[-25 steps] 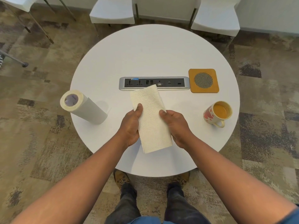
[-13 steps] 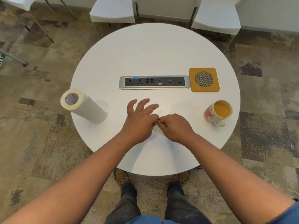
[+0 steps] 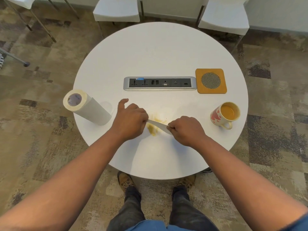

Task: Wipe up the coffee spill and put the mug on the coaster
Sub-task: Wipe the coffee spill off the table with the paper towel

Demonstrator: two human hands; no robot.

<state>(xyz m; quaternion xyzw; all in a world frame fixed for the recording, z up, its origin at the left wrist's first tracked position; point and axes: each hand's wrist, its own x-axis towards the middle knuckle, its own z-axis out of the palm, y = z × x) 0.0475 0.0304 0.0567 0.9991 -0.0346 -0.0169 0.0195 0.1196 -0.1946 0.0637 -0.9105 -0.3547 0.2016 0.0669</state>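
Fingers (image 3: 140, 115) of the left hand (image 3: 130, 120) are curled down and pinch one end of a folded paper towel (image 3: 158, 125); the thumb of that hand sticks out free toward the far side. Fingers (image 3: 173, 128) of the right hand (image 3: 186, 130) are curled tight round the other end of the same towel, so the sheet runs as a narrow white strip between the two hands, low over the counter (image 3: 160, 52). Right under and just beyond the strip lies the coffee spill (image 3: 154, 125), a streaky yellow-brown smear on the white surface, thickest on the near side of the towel and fading to thin lines on the far side.

Out to the right of the right-hand fingers stands the mug (image 3: 225, 115), upright, cream with red hearts, with light brown coffee in it and its handle turned toward the person. Farther away from the fingers, beyond the mug, lies the coaster (image 3: 211, 80), an orange square with a round mesh centre, well apart from the mug and bare. Touching the coaster's left edge is a silver socket panel (image 3: 160, 83) set into the counter, directly beyond the hands. To the left of the left-hand fingers lies a paper towel roll (image 3: 86, 106) on its side, near the counter's edge. Past the far rim stand two white chairs (image 3: 116, 10), on patterned carpet (image 3: 33, 97).
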